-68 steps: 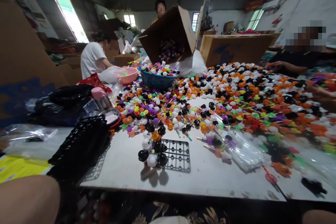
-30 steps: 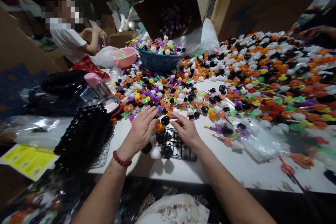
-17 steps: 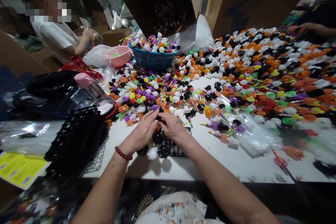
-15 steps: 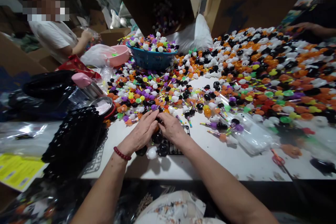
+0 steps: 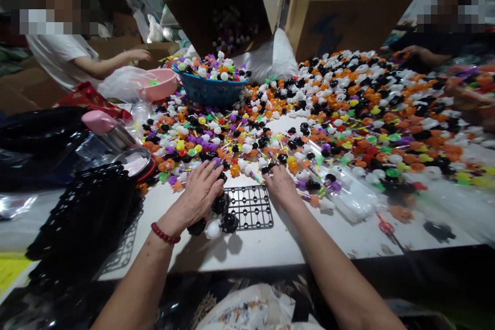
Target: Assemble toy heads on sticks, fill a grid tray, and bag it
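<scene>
My left hand (image 5: 200,192) lies over a small cluster of toppers at the left end of a black plastic grid (image 5: 253,207), its fingers stretched out. Black round toppers (image 5: 229,223) and a white topper (image 5: 213,229) stick out below that hand; whatever sits under the palm is hidden. Past the grid's upper right corner, my right hand (image 5: 282,186) has its fingers bent around a black-topped pencil (image 5: 265,170) at the near edge of the pile. Its fingertips are partly hidden. Most of the grid's holes show bare between the hands.
A wide pile of coloured topped pencils (image 5: 371,98) covers the table behind. A blue basket (image 5: 211,90) and a pink basin (image 5: 162,85) stand at the back. Stacked black grids (image 5: 88,211) lie left; clear bags (image 5: 353,196) and scissors (image 5: 386,226) lie right. Co-workers sit either side.
My hands were together over the toppers. Now they are apart: the right has moved right to the pile's edge, uncovering the grid, while the left stays over the toppers.
</scene>
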A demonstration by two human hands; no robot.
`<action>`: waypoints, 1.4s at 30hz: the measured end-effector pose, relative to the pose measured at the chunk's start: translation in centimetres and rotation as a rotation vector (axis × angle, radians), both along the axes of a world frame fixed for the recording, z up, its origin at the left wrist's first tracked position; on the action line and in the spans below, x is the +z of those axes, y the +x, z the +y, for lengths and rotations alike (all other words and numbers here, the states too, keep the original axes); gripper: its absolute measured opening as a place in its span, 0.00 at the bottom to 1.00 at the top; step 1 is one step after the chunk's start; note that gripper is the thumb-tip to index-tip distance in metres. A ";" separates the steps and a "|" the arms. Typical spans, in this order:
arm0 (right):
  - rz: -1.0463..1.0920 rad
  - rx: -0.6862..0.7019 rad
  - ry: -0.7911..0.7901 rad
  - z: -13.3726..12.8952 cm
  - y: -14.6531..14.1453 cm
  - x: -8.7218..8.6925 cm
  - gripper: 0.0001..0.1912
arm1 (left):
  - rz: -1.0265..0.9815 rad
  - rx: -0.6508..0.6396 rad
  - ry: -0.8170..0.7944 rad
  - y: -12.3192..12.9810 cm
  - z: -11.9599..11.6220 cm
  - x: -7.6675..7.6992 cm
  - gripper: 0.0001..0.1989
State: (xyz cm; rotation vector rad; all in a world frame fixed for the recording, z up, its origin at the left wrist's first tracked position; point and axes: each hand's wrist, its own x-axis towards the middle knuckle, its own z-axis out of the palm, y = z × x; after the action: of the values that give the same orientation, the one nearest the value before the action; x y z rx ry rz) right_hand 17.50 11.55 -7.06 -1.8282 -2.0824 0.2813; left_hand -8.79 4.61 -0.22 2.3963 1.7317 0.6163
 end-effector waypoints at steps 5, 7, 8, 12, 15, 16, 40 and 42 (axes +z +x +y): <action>-0.089 -0.013 -0.084 0.1 0.0 0.0 0.12 | -0.093 0.043 0.240 1.5 -3.1 3.5 0.21; 0.014 -0.022 -0.094 -0.5 0.2 0.3 0.11 | -0.144 0.048 0.300 2.3 -5.2 4.8 0.19; 0.079 -0.019 -0.094 -0.8 0.4 0.4 0.10 | -0.160 0.051 0.320 2.6 -6.2 5.1 0.18; 0.514 0.017 -0.161 -2.9 0.6 0.3 0.10 | -0.179 0.020 0.352 3.4 -10.3 4.5 0.21; 0.998 0.087 -0.404 -4.9 -0.3 -0.3 0.12 | -0.240 -0.107 0.292 3.7 -12.9 2.7 0.24; 1.106 0.117 -0.481 -5.6 -0.7 -0.5 0.14 | -0.273 -0.171 0.212 3.9 -13.6 2.1 0.23; 0.897 0.330 -0.381 -10.3 -1.1 0.1 0.09 | 0.012 -0.162 -0.103 7.0 -13.8 -8.7 0.23; 0.884 0.334 -0.393 -10.4 -1.6 -0.2 0.09 | -0.017 -0.159 -0.099 6.5 -14.1 -8.8 0.23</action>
State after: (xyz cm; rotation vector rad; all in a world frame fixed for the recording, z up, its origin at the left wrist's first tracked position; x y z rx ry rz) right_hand 15.94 1.14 -7.24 -1.1437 -1.7048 1.3778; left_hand -2.26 -9.49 -8.98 2.4222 1.5086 0.5158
